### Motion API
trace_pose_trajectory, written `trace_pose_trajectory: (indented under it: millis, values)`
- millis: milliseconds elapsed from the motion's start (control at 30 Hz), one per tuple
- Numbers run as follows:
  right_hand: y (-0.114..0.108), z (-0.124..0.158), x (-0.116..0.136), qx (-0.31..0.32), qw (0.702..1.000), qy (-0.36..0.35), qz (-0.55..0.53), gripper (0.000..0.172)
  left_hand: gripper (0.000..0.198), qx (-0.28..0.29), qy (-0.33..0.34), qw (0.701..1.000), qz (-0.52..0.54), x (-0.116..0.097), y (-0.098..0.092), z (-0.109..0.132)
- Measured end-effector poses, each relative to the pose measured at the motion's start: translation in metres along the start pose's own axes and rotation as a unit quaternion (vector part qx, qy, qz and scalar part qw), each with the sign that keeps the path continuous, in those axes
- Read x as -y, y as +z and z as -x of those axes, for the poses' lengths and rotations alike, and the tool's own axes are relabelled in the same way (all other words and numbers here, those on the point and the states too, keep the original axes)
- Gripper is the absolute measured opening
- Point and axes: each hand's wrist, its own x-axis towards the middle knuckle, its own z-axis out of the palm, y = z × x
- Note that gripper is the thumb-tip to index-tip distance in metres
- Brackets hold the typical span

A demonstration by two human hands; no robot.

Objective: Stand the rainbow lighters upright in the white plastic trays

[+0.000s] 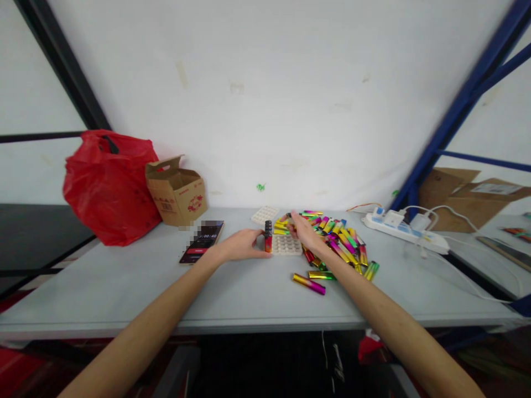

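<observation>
A cream tray with round holes (287, 252) lies in the middle of the table. A row of several cigarette lighters (268, 237), red-orange with dark tops, stands upright along its left side. My left hand (244, 244) is curved around that end, thumb at the front and fingers at the back, gripping the tray by the row. My right hand (304, 229) is over the tray's back right, its fingers bent around what looks like a lighter with a dark top (289, 214). To the right spreads a loose pile of shiny, multicoloured lighters (342, 243).
Behind is a second cream tray (265, 214). A phone (203, 241) lies left, near an open cardboard box (176, 190) and a red plastic bag (112, 188). A white power strip (404, 231) with cables sits right. A single lighter (309, 283) lies nearer the front edge.
</observation>
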Motion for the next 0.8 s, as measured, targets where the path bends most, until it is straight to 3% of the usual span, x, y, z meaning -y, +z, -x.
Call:
trace_pose_trajectory:
  millis: [267,433,633,800]
  values:
    - [0.000,0.004,0.013,0.003,0.997,-0.079,0.015,0.034,0.063,0.001,0.012,1.000,0.016,0.004,0.000,0.000]
    - [0.003,0.004,0.003,-0.030,0.991,-0.068,0.110,0.028,0.063,0.005,-0.003,1.000,0.016,0.003,0.000,0.000]
    - [0.007,0.003,-0.001,0.015,0.974,-0.107,0.199,0.023,0.064,0.003,0.009,1.000,0.012,0.004,0.001,0.000]
    - [0.010,0.002,-0.004,0.036,0.969,-0.133,0.203,0.023,0.064,-0.001,0.003,1.000,0.006,0.003,0.001,0.000]
